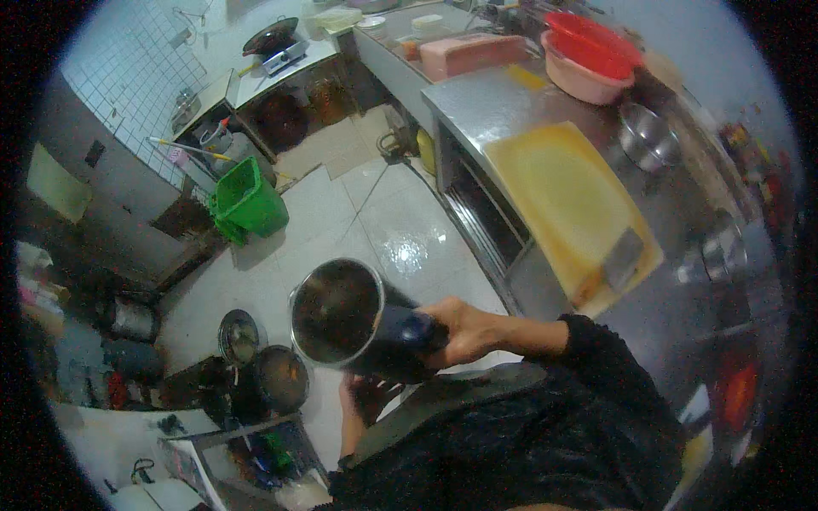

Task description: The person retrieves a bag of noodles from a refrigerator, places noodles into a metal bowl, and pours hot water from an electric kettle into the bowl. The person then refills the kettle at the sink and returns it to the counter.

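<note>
My right hand is shut around the dark handle of a metal jug. The jug is held over the floor in front of my body, its wide round mouth turned up towards me. Its inside looks dark, and I cannot make out what it contains. Just below the jug in the picture is my left hand; its fingers are partly hidden by the jug and in shadow, so whether they grip its underside is unclear.
On the steel counter at right lie a yellowed cutting board with a cleaver, a steel bowl and a red basin. A green bin stands on the tiled floor. Pans sit at lower left.
</note>
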`<action>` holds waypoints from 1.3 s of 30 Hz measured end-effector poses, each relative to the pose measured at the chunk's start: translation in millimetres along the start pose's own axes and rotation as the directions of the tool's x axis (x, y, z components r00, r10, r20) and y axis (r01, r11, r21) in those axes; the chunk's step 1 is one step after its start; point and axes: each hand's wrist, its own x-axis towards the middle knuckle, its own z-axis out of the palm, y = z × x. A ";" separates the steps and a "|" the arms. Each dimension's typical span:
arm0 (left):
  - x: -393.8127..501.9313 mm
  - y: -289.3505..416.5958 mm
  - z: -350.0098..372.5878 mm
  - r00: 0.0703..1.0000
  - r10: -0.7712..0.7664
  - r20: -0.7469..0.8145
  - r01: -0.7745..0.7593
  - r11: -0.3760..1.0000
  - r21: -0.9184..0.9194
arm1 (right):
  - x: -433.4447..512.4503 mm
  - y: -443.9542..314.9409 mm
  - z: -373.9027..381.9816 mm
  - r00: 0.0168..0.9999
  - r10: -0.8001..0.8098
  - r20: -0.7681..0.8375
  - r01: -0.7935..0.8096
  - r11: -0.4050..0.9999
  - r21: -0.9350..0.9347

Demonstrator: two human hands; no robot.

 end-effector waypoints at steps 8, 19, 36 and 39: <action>151.1 165.7 -50.5 0.871 -0.042 0.490 0.124 0.983 -0.137 | 188.3 33.2 -59.5 0.982 -0.077 -0.173 0.073 0.997 -0.031; 378.9 356.3 74.7 0.957 -0.191 0.217 0.063 0.872 0.486 | 255.0 72.4 -235.2 0.649 0.044 -0.760 0.231 0.940 0.251; 557.2 593.3 -124.3 0.733 0.190 -0.653 0.511 0.480 0.713 | 540.6 121.5 -475.9 0.307 0.004 -0.952 0.398 0.908 0.132; 629.2 667.0 -93.0 0.791 0.230 -0.567 0.445 0.421 0.790 | 571.0 123.9 -501.8 0.160 -0.089 -0.983 0.279 0.960 -0.041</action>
